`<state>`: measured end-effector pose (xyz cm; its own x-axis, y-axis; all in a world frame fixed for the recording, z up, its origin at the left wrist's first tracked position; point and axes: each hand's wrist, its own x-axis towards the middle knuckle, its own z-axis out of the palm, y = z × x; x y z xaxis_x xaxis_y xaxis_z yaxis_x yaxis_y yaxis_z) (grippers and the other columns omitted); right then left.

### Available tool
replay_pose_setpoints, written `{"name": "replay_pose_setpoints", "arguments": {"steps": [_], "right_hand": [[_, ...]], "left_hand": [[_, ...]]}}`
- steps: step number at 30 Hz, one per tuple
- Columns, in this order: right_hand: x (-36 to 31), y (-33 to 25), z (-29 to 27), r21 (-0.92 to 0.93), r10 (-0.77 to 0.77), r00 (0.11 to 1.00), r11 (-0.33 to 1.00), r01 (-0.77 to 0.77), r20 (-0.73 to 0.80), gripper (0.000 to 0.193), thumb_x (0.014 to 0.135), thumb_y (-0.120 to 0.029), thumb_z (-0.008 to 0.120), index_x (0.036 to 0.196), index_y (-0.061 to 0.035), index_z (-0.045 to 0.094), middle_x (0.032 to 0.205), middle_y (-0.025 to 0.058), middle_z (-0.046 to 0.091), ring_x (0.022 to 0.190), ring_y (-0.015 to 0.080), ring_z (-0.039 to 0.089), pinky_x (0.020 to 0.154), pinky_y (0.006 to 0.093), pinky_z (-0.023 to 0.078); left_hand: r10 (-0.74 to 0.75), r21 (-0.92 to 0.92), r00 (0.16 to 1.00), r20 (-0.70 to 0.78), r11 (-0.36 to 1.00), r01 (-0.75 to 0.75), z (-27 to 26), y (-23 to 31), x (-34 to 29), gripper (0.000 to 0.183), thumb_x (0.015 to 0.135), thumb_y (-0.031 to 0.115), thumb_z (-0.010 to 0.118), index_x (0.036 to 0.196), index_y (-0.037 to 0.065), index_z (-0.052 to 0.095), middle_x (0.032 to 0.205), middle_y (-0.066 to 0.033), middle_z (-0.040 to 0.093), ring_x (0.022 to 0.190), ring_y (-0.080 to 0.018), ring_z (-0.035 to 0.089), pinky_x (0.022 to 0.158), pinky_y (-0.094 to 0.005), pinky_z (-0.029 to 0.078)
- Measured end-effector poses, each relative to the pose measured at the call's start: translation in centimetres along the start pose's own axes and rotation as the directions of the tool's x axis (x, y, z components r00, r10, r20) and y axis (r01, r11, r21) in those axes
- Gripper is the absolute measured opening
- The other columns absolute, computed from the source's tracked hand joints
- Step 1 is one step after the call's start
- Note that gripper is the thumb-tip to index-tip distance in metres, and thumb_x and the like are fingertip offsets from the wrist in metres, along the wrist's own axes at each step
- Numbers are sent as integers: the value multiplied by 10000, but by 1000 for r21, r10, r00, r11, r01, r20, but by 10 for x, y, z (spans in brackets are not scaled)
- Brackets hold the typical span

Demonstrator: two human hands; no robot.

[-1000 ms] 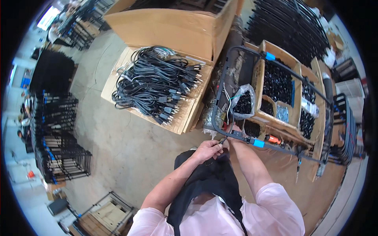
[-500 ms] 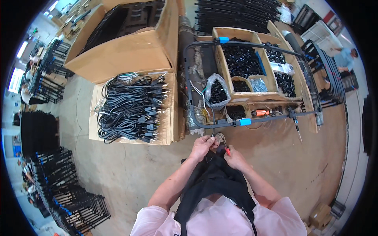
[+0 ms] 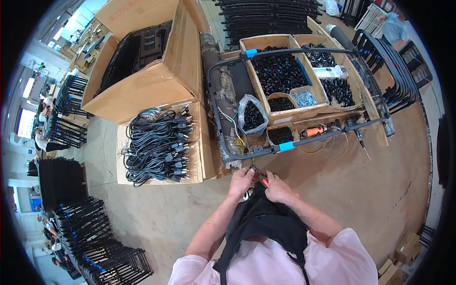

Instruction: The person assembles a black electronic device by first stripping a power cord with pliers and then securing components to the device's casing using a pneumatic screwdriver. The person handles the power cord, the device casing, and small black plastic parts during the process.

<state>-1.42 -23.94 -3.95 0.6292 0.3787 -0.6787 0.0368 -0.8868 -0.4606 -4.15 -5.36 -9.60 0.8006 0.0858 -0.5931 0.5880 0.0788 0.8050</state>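
Observation:
A black tubular metal frame (image 3: 212, 102) with blue tape wraps lies across the boxes before me. From its near-left corner a thin dark cable (image 3: 251, 162) comes down to my left hand (image 3: 241, 181), whose thumb and fingers are pinched around it. Red-handled pliers (image 3: 264, 180) are in my right hand (image 3: 279, 189), fingers wrapped about the grips. Their dark jaws point up and left, right beside the left fingertips at the cable. Whether the jaws touch the cable I cannot tell. White and green wires (image 3: 229, 116) stick out inside the frame's left side.
Coiled black power cords (image 3: 156, 147) lie on cardboard at left, by a large carton (image 3: 142, 78). A divided box (image 3: 304, 113) holds black parts and screws. An orange power screwdriver (image 3: 313, 131) lies near the frame's front bar. Stacked frames (image 3: 90, 228) stand lower left.
My right hand has brought the pliers up and left, to the left fingertips and the cable. The whole view has shifted and turned slightly.

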Motion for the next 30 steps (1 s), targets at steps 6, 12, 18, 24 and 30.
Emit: {"name": "replay_pose_setpoints", "arguments": {"steps": [6,12,18,24,30], "right_hand": [[-2,6,-11,-7,-49,998,999,49,32,847,882,-162,606,1632,18,258,1477,363,483,1394,537,466,1169,584,414],[-20,19,-31,-49,-228,974,973,226,-19,1035,782,-285,689,1665,-18,220,1289,367,553,1248,548,548,1109,607,434],[-24,28,-31,-10,-281,954,959,282,-100,1079,765,-317,727,1671,-24,219,1209,354,569,1145,541,599,1077,628,438],[-33,19,-34,-93,-339,920,941,326,-197,981,815,-240,739,1659,-59,274,1126,317,576,980,497,675,867,568,571],[-44,-4,-23,-158,-276,906,959,236,-320,870,848,-220,720,1648,-242,379,1111,276,579,943,464,667,842,555,573]], "left_hand": [[55,173,991,-123,984,-33,17,-6,1,319,1097,221,545,1043,-34,727,904,-95,765,814,-166,685,771,-361,547],[96,95,981,-170,992,-81,22,-21,4,272,1127,181,500,1113,-13,690,944,-57,731,853,-127,674,784,-318,560],[64,-195,993,-95,977,-81,34,-15,0,251,1135,127,458,1252,-3,637,1090,-68,727,969,-151,705,905,-339,590],[133,-75,989,67,989,-128,9,-11,5,272,1138,144,456,1293,-4,623,1157,-74,730,1054,-163,701,985,-349,567],[4,520,1000,16,854,-12,-28,84,-10,278,1093,183,518,1177,5,715,1129,-122,764,1093,-209,720,952,-374,559]]}}
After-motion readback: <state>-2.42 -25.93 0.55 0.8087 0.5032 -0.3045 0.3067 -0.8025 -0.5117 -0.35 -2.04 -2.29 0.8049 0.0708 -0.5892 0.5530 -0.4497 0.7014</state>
